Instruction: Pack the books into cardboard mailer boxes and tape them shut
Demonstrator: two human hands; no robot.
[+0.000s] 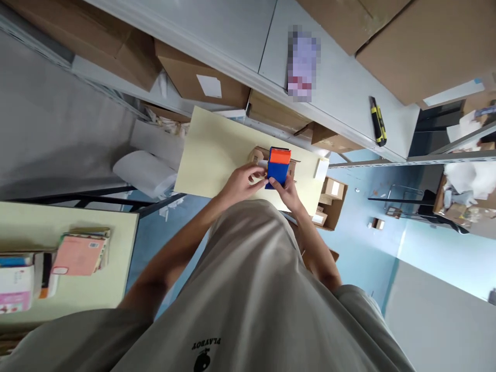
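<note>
A blue box with an orange top (279,164) stands over a small open cardboard box (256,154) on the cream table (211,152). My right hand (285,192) grips the blue box at its near lower edge, fingers closed on it. My left hand (243,182) is curled in a pinch against the blue box's left lower corner, just above the cardboard box. What its fingertips hold is too small to make out. My grey shirt (248,289) hides the table's near edge.
A yellow and black utility knife (378,122) lies on the grey shelf (333,88) among large cartons (426,46). A white roll (143,173) sits left of the table. Books (79,253) lie on a second table at left. An open carton of small boxes (332,202) stands at right.
</note>
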